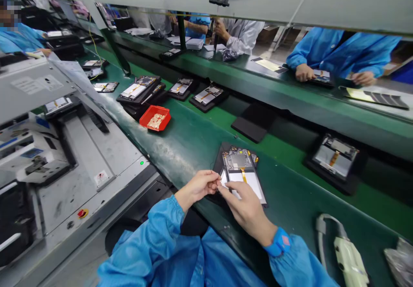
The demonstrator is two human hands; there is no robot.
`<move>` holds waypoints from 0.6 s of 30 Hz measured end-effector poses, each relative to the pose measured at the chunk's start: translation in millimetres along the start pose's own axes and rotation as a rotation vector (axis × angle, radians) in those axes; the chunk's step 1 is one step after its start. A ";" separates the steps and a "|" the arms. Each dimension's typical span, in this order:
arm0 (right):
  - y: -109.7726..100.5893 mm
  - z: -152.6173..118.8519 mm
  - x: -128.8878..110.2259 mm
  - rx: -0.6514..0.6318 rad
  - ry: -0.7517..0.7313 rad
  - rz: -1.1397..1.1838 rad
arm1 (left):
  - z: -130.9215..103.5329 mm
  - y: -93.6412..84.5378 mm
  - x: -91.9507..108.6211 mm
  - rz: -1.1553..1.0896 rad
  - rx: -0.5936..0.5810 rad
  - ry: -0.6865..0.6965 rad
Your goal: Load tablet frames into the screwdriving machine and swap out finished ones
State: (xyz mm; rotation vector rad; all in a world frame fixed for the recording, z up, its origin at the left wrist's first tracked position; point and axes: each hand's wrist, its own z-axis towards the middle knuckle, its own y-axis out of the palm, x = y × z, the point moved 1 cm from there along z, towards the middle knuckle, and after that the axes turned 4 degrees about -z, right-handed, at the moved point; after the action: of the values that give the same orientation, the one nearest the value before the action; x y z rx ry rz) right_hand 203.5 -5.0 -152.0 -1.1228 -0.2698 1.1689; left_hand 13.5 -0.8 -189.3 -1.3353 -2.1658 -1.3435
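My left hand (pixel 202 186) and my right hand (pixel 247 207) meet at the fingertips, both pinched together. Whatever lies between them is too small to make out. Just beyond, an opened tablet-like device (pixel 238 162) shows a circuit board, a white battery area and an orange ribbon cable. It rests at an angle on a dark pad, with part of another board visible behind its upper right edge. The right fingers overlap the device's lower left part in view. A blue band (pixel 280 242) is round my right wrist.
A red bin (pixel 155 118) of small pale parts stands left, beside stacked open devices (pixel 138 90). More devices on black pads (pixel 335 158) line the green belt. A pale-handled corded tool (pixel 351 261) lies right. Grey machinery (pixel 77 166) borders the left; co-workers sit opposite.
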 end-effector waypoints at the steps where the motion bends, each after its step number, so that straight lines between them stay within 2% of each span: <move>1: 3.4 6.1 -3.5 -0.022 -0.053 -0.005 | 0.6 2.1 -0.6 -0.013 0.005 -0.001; 3: 8.4 14.5 -3.6 -0.009 -0.043 0.019 | 0.0 4.1 0.7 -0.032 0.012 0.000; 7: 9.3 17.6 6.1 0.083 0.255 0.208 | -7.3 1.2 7.8 -0.054 0.086 0.083; 8: 8.2 16.4 7.0 0.082 0.290 0.252 | -9.1 0.1 9.1 -0.061 0.106 0.102; 14: 5.6 9.1 0.5 -0.033 0.149 0.303 | -8.8 -0.2 13.9 -0.144 0.108 0.042; 16: 8.5 9.8 0.5 -0.017 0.183 0.332 | -7.2 1.6 16.8 -0.153 0.094 0.026; 18: 12.6 11.7 3.1 0.026 0.287 0.395 | -7.8 3.8 19.0 -0.146 0.071 0.007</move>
State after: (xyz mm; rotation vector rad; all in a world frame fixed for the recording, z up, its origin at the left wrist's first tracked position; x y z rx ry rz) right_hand 189.3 3.5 -157.9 -1.3410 0.1981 1.3288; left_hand 4.4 4.2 -171.2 -1.1649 -2.3218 -1.3063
